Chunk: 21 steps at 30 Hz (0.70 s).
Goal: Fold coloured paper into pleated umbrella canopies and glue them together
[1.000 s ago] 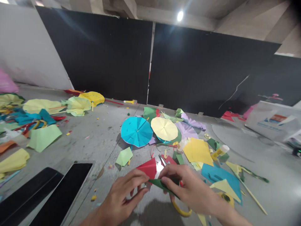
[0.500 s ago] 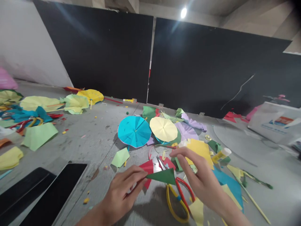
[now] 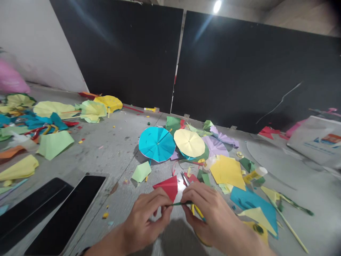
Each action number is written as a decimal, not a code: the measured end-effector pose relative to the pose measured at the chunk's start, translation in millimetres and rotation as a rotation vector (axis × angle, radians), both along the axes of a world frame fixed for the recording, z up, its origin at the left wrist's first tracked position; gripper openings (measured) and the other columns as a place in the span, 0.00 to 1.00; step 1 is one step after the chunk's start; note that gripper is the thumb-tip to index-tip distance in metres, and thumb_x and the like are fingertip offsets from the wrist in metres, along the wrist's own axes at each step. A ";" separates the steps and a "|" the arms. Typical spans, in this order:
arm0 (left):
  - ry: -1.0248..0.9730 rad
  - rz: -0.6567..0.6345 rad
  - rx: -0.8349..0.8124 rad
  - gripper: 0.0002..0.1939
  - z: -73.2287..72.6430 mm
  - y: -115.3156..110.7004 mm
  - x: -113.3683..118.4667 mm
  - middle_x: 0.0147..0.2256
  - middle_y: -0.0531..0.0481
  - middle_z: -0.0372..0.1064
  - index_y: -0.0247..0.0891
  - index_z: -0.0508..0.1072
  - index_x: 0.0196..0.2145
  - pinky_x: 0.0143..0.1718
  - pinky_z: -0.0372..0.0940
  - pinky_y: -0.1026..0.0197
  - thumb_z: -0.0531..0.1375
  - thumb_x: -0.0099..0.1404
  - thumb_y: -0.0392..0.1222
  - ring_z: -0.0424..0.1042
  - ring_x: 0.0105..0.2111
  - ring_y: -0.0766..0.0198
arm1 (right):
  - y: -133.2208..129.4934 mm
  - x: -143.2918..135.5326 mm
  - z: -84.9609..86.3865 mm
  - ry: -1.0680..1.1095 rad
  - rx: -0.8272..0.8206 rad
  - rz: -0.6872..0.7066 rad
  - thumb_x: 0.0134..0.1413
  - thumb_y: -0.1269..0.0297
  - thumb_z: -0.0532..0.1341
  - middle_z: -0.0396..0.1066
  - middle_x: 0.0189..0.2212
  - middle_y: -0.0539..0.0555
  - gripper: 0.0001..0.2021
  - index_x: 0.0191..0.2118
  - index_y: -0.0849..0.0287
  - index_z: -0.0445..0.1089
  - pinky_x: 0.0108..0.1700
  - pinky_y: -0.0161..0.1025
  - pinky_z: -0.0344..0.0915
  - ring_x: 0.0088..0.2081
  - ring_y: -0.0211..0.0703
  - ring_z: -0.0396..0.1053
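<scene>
Between my two hands a folded piece of dark green paper point(image 3: 177, 204) is stretched, seen nearly edge-on as a thin line. My left hand point(image 3: 149, 213) pinches its left end. The fingers of my right hand point(image 3: 202, 204) are closed on its right end. Just beyond the left fingertips lies a red folded paper piece point(image 3: 170, 185). A pair of scissors point(image 3: 185, 179) rests under my right hand, with blade tips and part of a yellow handle showing; the rest is hidden. Farther off stand a blue paper umbrella point(image 3: 157, 144) and a cream paper disc point(image 3: 189, 143).
Two dark phone-like slabs point(image 3: 71, 213) lie at the left. On the right are yellow paper point(image 3: 227, 171), blue paper point(image 3: 255, 206), a glue stick point(image 3: 255, 175) and a thin pale green stick point(image 3: 290, 227). Paper scraps cover the far left. A dark panel point(image 3: 119, 53) closes off the back.
My right hand has come down and left onto the green paper, which has turned from showing its flat face to nearly edge-on. The view has shifted slightly left.
</scene>
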<state>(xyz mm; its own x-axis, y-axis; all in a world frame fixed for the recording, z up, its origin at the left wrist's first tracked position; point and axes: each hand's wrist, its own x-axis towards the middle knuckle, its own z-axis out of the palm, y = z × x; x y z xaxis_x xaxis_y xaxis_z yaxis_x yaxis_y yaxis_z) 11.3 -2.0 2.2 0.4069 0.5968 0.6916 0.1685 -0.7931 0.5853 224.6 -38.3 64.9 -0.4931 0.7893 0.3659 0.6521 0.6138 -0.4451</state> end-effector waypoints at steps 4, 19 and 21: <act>-0.048 -0.095 -0.185 0.07 3.3 -3.6 0.2 0.31 0.48 0.75 0.39 0.74 0.37 0.29 0.66 0.64 0.58 0.69 0.31 0.74 0.28 0.64 | -2.2 -0.1 3.0 0.042 -0.167 -0.011 0.61 0.76 0.57 0.73 0.38 0.52 0.08 0.42 0.55 0.66 0.39 0.39 0.67 0.37 0.43 0.71; -0.046 -0.099 -0.172 0.10 2.7 -8.0 4.5 0.37 0.51 0.68 0.41 0.70 0.37 0.42 0.67 0.65 0.57 0.65 0.26 0.72 0.38 0.65 | -8.8 -12.4 -7.8 0.049 -0.106 -0.038 0.56 0.79 0.61 0.74 0.37 0.51 0.10 0.38 0.57 0.70 0.36 0.37 0.62 0.36 0.41 0.71; -0.041 -0.099 -0.171 0.11 2.5 -7.2 4.3 0.35 0.52 0.69 0.41 0.69 0.37 0.40 0.67 0.66 0.56 0.64 0.26 0.72 0.36 0.66 | -9.8 -13.8 -9.5 0.048 -0.062 -0.036 0.55 0.80 0.60 0.73 0.35 0.51 0.09 0.36 0.57 0.70 0.35 0.37 0.61 0.35 0.41 0.70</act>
<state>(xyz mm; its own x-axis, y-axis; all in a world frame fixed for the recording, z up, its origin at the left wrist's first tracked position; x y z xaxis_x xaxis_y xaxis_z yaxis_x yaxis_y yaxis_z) 15.6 -9.2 4.6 0.4432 0.6655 0.6006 0.0674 -0.6928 0.7179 210.8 -48.1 55.4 -0.4474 0.8279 0.3383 0.6502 0.5608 -0.5126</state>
